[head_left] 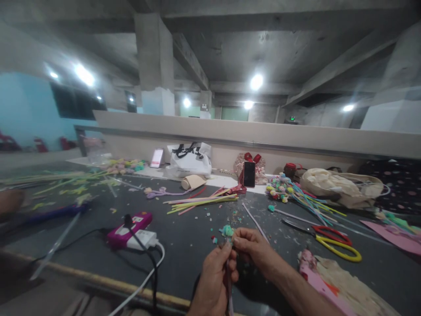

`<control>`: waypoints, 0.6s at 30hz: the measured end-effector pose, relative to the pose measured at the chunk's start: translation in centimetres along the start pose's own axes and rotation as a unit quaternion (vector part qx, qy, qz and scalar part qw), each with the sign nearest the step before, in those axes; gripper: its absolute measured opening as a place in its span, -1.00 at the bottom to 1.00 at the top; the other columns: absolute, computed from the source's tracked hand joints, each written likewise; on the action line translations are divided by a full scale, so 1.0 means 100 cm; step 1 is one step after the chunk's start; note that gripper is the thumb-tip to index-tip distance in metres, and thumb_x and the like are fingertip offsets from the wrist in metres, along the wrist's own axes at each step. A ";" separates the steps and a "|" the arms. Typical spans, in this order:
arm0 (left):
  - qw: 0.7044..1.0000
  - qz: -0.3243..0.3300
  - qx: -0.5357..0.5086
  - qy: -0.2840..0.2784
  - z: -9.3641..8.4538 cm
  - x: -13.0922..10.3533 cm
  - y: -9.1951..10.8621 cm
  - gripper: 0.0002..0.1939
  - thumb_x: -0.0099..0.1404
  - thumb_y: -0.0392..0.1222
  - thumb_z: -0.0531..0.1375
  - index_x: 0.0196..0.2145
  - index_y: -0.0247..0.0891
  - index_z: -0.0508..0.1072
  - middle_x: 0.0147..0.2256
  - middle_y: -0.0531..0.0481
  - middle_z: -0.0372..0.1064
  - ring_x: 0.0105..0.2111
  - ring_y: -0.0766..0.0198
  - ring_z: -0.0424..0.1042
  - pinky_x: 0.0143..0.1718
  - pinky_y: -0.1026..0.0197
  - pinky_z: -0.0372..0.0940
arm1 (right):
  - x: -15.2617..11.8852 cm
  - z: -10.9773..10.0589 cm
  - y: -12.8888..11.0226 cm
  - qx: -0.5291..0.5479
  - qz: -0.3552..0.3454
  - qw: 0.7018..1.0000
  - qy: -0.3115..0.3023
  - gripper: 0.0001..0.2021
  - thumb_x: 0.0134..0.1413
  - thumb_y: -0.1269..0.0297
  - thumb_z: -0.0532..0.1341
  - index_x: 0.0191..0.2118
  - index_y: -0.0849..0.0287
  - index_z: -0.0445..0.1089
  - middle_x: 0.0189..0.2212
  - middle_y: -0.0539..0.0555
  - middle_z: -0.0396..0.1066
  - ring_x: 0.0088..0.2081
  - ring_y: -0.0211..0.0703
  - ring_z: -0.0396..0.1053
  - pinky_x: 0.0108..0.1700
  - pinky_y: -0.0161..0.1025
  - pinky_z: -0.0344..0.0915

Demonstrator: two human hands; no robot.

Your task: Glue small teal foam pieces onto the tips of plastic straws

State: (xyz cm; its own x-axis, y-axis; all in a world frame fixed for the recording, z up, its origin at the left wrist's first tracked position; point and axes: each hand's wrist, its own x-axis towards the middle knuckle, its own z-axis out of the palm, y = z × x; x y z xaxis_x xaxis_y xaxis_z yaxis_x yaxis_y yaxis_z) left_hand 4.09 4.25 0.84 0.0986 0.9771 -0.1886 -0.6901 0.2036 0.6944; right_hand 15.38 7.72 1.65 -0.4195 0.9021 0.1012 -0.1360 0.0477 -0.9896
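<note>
My left hand (215, 267) is closed round the pale purple stem (230, 281) of a pipe-cleaner flower. The stem hangs below the fist, and the flower's teal fuzzy head (226, 231) shows just past the fingertips. My right hand (251, 245) pinches close to that head, its fingertips meeting those of my left hand. What lies between the right fingertips is too small to make out. Small red, white and teal bits (214, 239) lie on the dark table just left of the flower head.
Scissors (324, 237) with red and yellow handles lie right, beyond a pink glue gun (320, 281). Loose pipe cleaners (204, 202) and a flower bunch (281, 188) lie farther back. A magenta power strip (144, 219) with cables sits left. A phone (249, 174) stands upright at the back.
</note>
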 end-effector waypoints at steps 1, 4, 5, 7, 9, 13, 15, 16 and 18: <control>1.000 -0.001 0.000 0.002 0.000 0.000 0.000 -0.85 -0.02 -0.23 0.23 -0.57 -0.38 0.34 -0.66 0.11 0.20 -0.72 0.53 0.11 -0.76 0.46 0.10 | 0.001 0.000 0.001 -0.001 0.000 1.000 0.002 -0.71 -0.13 0.11 0.21 -0.55 0.27 0.24 -0.69 -0.08 0.22 -0.71 -0.47 0.01 -0.66 -0.44 -0.16; 1.000 -0.011 -0.006 0.002 0.001 0.000 0.001 -0.83 -0.04 -0.23 0.24 -0.60 -0.38 0.34 -0.68 0.13 0.17 -0.72 0.54 0.11 -0.76 0.48 0.10 | 0.003 0.001 0.001 -0.007 -0.005 1.000 0.017 -0.70 -0.14 0.10 0.21 -0.56 0.25 0.21 -0.70 -0.10 0.21 -0.74 -0.49 -0.03 -0.68 -0.45 -0.19; 1.000 -0.014 -0.008 0.003 0.001 0.000 0.002 -0.83 -0.04 -0.22 0.24 -0.60 -0.38 0.33 -0.69 0.13 0.17 -0.73 0.54 0.11 -0.75 0.48 0.10 | 0.003 0.002 0.001 -0.010 -0.008 1.000 0.023 -0.70 -0.14 0.10 0.21 -0.57 0.25 0.21 -0.71 -0.10 0.20 -0.74 -0.49 -0.04 -0.69 -0.45 -0.20; 1.000 -0.017 -0.009 0.003 0.001 0.001 0.002 -0.82 -0.02 -0.22 0.23 -0.60 -0.38 0.33 -0.68 0.13 0.17 -0.73 0.54 0.11 -0.76 0.48 0.10 | 0.004 0.003 0.001 -0.019 -0.016 0.999 0.036 -0.69 -0.15 0.09 0.22 -0.58 0.25 0.20 -0.73 -0.12 0.18 -0.75 -0.50 -0.05 -0.69 -0.45 -0.20; 1.000 -0.023 -0.006 -0.005 0.000 0.002 0.002 -0.83 0.01 -0.21 0.21 -0.57 -0.38 0.34 -0.68 0.13 0.17 -0.73 0.55 0.11 -0.76 0.49 0.09 | 0.004 0.002 0.001 -0.030 -0.022 0.998 0.044 -0.69 -0.16 0.08 0.21 -0.57 0.25 0.21 -0.73 -0.13 0.18 -0.75 -0.49 -0.03 -0.69 -0.45 -0.18; 0.999 -0.037 -0.015 -0.008 -0.002 0.002 0.003 -0.88 0.05 -0.25 0.19 -0.50 -0.39 0.35 -0.64 0.11 0.21 -0.72 0.57 0.14 -0.75 0.50 0.09 | 0.004 0.002 -0.001 -0.058 -0.031 0.996 0.058 -0.68 -0.18 0.05 0.21 -0.56 0.25 0.23 -0.73 -0.12 0.21 -0.74 -0.48 -0.03 -0.69 -0.45 -0.16; 0.999 -0.040 -0.023 0.000 -0.002 0.002 0.003 -0.89 0.04 -0.27 0.19 -0.49 -0.40 0.36 -0.63 0.11 0.22 -0.72 0.57 0.15 -0.75 0.50 0.10 | 0.003 0.004 -0.003 -0.076 -0.039 0.994 0.074 -0.67 -0.20 0.05 0.22 -0.58 0.25 0.24 -0.75 -0.14 0.17 -0.73 -0.48 -0.04 -0.68 -0.44 -0.16; 0.999 -0.043 -0.024 0.004 -0.002 0.002 0.003 -0.89 0.04 -0.27 0.20 -0.50 -0.40 0.36 -0.63 0.11 0.22 -0.72 0.57 0.15 -0.75 0.50 0.10 | 0.002 0.005 -0.005 -0.085 -0.045 0.992 0.084 -0.68 -0.21 0.06 0.23 -0.59 0.25 0.25 -0.75 -0.15 0.15 -0.72 -0.47 -0.04 -0.67 -0.44 -0.14; 0.999 -0.047 -0.022 0.016 -0.001 0.002 0.004 -0.90 0.04 -0.28 0.19 -0.52 -0.40 0.36 -0.65 0.10 0.22 -0.73 0.57 0.14 -0.76 0.50 0.10 | 0.001 0.008 -0.008 -0.101 -0.059 0.988 0.104 -0.71 -0.22 0.10 0.25 -0.61 0.25 0.28 -0.74 -0.14 0.15 -0.68 -0.45 0.01 -0.64 -0.44 -0.09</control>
State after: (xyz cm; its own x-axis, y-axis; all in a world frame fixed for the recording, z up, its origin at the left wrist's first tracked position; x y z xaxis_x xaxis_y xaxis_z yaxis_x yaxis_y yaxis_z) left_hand 3.72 4.48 1.03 0.1415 0.9511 -0.2746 -0.7105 0.2907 0.6409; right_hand 14.71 7.40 2.53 -0.2148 0.9526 0.2153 0.0166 0.2239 -0.9745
